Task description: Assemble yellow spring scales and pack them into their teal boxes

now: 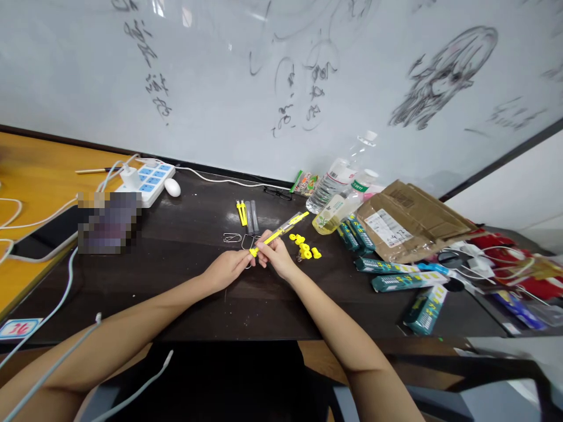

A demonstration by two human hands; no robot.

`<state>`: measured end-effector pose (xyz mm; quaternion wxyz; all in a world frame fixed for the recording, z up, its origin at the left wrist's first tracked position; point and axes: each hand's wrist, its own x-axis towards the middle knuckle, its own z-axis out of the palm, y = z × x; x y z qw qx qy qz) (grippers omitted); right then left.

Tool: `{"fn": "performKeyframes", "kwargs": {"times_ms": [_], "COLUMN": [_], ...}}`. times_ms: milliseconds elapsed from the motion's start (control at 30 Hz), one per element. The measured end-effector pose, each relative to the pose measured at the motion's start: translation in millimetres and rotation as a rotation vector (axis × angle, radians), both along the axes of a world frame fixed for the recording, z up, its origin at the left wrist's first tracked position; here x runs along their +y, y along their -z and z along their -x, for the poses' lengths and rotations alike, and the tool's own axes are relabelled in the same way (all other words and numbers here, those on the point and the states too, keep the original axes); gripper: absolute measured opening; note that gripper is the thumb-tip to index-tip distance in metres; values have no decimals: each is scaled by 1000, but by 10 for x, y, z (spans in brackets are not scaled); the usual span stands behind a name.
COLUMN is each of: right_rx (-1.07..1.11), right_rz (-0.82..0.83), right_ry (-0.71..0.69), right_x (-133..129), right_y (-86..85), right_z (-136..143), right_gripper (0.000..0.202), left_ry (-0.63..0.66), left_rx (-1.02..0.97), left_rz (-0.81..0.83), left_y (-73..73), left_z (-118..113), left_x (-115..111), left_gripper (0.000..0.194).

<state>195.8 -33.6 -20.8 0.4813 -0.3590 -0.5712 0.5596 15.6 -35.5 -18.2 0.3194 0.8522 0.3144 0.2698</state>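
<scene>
My right hand (pixel 275 255) is closed round a slim clear tube with a yellow insert (pixel 288 225), which slants up and to the right. At the tube's lower end, my left hand (pixel 229 271) pinches a small yellow cap (pixel 254 252). The fingertips of both hands nearly meet there, and whether cap and tube are joined cannot be made out. Right of my hands lie several loose yellow caps (pixel 307 252). Beyond my hands are yellow inserts (pixel 241 212) and clear empty tubes (pixel 252 217), side by side. Bent metal wire clips (pixel 232 238) lie just behind my left hand.
On the left are a power strip (pixel 153 180), a white computer mouse (pixel 172 187) and a phone (pixel 48 231). Plastic bottles (pixel 328 190), a cardboard parcel (pixel 413 217) and several green boxes (pixel 409 281) crowd the right. A whiteboard (pixel 211 105) stands behind the dark table (pixel 189 316).
</scene>
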Motion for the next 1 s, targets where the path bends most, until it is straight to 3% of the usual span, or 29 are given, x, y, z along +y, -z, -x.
{"fn": "performKeyframes", "kwargs": {"times_ms": [167, 333, 567, 800, 1000], "right_rx": [7, -62, -106, -141, -268], "right_rz": [1, -27, -38, -42, -112], "right_ry": [-12, 62, 66, 57, 107], "right_x": [6, 40, 62, 59, 25], "right_y": [10, 5, 27, 29, 50], "right_z": [14, 1, -18, -14, 20], "right_gripper": [33, 37, 37, 38, 35], "left_ry": [14, -14, 31, 62, -83], "left_rx": [-107, -205, -186, -180, -201], "left_rz": [206, 426, 436, 534, 431], "left_y": [67, 138, 82, 127, 17], "left_z": [-33, -61, -34, -63, -57], "left_x": [-6, 23, 37, 58, 22], "left_gripper": [38, 38, 38, 36, 25]}}
